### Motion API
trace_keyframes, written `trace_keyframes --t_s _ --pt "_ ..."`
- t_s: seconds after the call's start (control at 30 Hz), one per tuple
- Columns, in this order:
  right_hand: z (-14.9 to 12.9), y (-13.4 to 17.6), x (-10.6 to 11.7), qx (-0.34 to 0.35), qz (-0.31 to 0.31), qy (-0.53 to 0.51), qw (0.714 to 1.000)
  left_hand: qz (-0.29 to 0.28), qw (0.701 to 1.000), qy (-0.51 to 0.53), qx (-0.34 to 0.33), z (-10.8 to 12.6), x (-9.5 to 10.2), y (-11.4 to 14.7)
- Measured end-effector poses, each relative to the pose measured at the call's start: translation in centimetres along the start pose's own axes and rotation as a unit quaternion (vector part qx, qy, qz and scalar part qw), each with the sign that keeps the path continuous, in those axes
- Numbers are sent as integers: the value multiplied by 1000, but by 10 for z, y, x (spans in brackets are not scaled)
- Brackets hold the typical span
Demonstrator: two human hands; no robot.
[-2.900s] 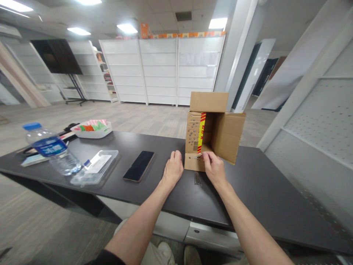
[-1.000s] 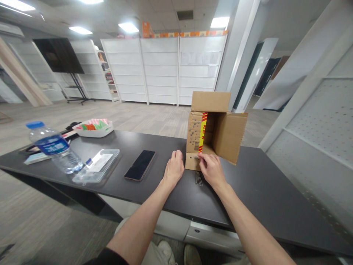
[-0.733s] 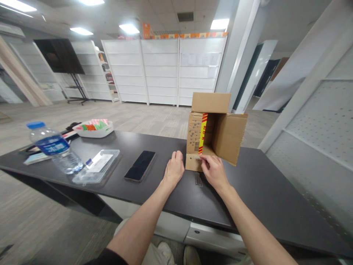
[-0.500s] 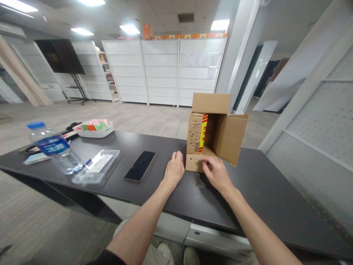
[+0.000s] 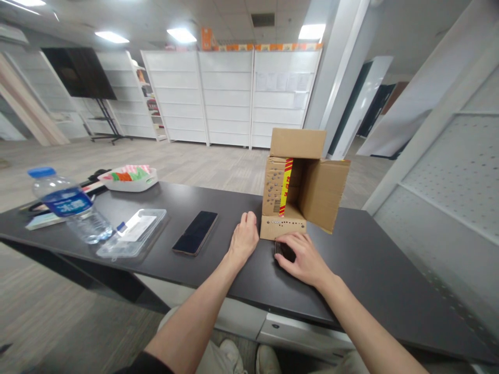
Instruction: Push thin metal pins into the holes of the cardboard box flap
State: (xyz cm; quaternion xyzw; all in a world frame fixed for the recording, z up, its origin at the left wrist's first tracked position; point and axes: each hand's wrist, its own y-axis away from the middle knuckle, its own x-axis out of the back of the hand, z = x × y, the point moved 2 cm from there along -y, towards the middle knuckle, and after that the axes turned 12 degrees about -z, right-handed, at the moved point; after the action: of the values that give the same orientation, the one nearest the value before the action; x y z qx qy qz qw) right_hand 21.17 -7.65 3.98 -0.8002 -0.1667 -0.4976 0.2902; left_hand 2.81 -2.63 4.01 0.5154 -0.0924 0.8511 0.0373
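Observation:
An opened cardboard box point(image 5: 272, 182) stands on the dark desk with its mouth towards me. Small holes run in a row along its front flap point(image 5: 268, 232), which lies forward on the desk. Just in front of the flap is a small bundle of thin metal screws or nails point(image 5: 277, 248), partly covered by my right hand. My right hand point(image 5: 304, 257) curves around them, its thumb and forefinger apart. Left of the flap, my left hand point(image 5: 245, 235) rests on the desk with its fingers curled closed; whatever may be inside is hidden.
A phone point(image 5: 195, 232) lies left of my left hand. Farther left are a clear plastic case point(image 5: 150, 236) and a water bottle point(image 5: 70, 205). Behind them stands a white basket point(image 5: 140, 183) of colourful packets. The box's side flap point(image 5: 325, 195) sticks out to the right.
My right hand has moved from the front flap down towards me, onto the metal pieces, and its thumb and fingers have spread. My left hand stays curled beside the flap.

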Motion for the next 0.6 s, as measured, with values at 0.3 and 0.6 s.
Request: trace_keyframes --t_s 0.3,0.6 --pt "-4 0 -4 15 -36 -2 999 8 1000 13 -4 -1 0 0" --pt "-4 -1 -6 17 -34 13 999 7 1000 6 0 0 -1 -1"
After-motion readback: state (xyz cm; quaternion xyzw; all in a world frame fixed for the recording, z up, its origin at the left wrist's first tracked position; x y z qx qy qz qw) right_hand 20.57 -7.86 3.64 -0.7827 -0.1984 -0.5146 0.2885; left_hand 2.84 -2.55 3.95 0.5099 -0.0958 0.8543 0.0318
